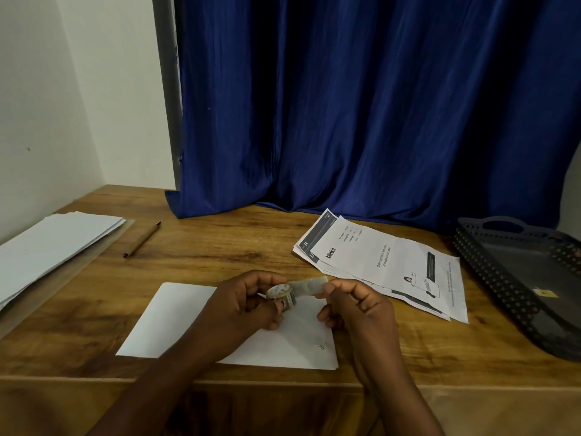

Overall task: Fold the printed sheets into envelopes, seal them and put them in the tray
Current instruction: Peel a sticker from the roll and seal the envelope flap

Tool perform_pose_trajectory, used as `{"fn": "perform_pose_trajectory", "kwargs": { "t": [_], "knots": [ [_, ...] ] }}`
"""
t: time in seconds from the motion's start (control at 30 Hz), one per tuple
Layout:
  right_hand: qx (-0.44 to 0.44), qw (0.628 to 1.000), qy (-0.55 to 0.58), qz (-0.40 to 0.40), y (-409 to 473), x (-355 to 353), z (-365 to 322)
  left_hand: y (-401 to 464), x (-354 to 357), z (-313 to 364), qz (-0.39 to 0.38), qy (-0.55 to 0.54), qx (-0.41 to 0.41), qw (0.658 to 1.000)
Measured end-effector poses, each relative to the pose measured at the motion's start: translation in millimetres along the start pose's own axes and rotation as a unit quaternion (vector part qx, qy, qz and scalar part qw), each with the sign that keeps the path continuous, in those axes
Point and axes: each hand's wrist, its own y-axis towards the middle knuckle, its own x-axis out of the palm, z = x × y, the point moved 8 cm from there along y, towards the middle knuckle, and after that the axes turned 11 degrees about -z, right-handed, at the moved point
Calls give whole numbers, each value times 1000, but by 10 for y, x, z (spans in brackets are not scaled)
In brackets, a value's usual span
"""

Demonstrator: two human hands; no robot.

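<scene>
We see the left hand (243,302) curled round a small roll of tape (282,295), fingers and thumb gripping it just above the wooden surface (220,247). The right hand (355,305) pinches the free end of a tape strip (309,284) drawn out from the roll, thumb and forefinger pressed together on it, the other fingers curled. Both hands hang over a white envelope (176,319) lying flat near the front edge of the surface. Just beyond the right hand lie the printed sheets (386,262), a loose overlapping pile with text and a drawing facing up. At the far right sits a dark perforated tray (490,262), with a small yellowish scrap inside it. On the left we find a stack of white envelopes (53,240), with a brown pencil (142,239) beside it. A blue curtain (361,105) hangs behind.
</scene>
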Motion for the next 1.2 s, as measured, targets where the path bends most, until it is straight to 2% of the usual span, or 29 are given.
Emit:
{"fn": "perform_pose_trajectory", "kwargs": {
  "t": [0.37, 0.57, 0.67, 1.2],
  "knots": [
    [-1, 1000, -5, -27, 8, 52, -5, -52, 62, 152, -17, 66, 38, 997],
    [-44, 991, -93, -86, -27, 201, -63, -71, 54, 173, -10, 85, 40, 996],
    [-59, 986, -131, -87, -65, 223, -95, -74, 57, 186, -12, 95, 48, 994],
    [-32, 996, -44, -67, -21, 145, -73, -78, 49, 174, 8, 80, 54, 995]
  ]
}}
